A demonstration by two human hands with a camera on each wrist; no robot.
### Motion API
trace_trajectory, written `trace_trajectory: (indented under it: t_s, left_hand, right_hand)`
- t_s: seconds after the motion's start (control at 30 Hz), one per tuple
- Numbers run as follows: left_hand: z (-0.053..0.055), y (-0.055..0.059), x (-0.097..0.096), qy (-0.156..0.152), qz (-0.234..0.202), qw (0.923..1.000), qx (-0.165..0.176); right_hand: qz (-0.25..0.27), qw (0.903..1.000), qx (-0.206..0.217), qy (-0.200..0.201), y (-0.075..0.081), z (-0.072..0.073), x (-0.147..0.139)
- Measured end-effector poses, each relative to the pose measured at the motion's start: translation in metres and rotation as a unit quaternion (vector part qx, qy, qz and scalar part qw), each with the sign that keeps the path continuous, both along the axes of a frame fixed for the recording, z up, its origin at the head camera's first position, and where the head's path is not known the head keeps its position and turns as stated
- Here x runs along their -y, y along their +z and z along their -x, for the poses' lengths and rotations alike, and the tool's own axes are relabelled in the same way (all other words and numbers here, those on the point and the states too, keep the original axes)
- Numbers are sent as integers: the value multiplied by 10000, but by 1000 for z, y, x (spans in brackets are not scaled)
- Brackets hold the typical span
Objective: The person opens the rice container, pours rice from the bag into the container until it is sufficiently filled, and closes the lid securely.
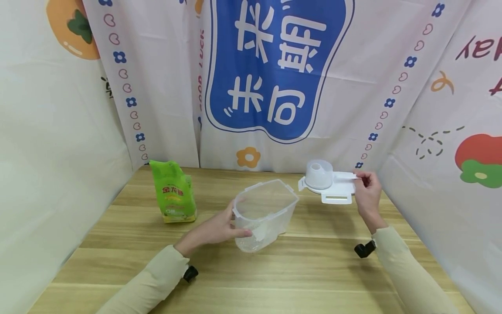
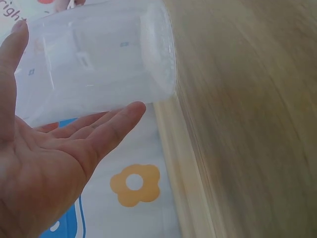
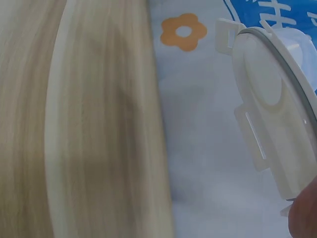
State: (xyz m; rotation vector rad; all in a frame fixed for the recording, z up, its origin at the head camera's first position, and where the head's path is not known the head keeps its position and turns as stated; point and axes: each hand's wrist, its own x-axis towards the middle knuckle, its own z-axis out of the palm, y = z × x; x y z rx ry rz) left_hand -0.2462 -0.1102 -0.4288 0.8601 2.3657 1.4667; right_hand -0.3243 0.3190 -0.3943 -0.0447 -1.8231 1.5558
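Note:
My left hand point(image 1: 221, 224) holds a clear plastic storage container point(image 1: 280, 220) by its rounded end, thumb on the near side and fingers round the far side. The container's open top faces up and it tilts. In the left wrist view, the fingers lie along the wall of the container point(image 2: 94, 64). Off to the right, my right hand point(image 1: 368, 192) pinches the end of a white lid point(image 1: 341, 186). A translucent round cup point(image 1: 319, 176) sits on top of the lid. The lid's underside, grey seal and side clips show in the right wrist view.
A green bag with Chinese lettering point(image 1: 174, 194) stands upright at the left of the wooden table point(image 1: 251, 283). Printed cloth point(image 1: 172, 109) hangs along the table's back edge and at both sides.

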Motion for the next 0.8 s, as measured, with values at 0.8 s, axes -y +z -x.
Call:
trace_trajectory:
  t_s: [0.8]
  left_hand:
    - [-5, 2, -1, -183, 135, 9997, 99]
  right_hand:
    - [-910, 9848, 1205, -860, -46, 12, -43]
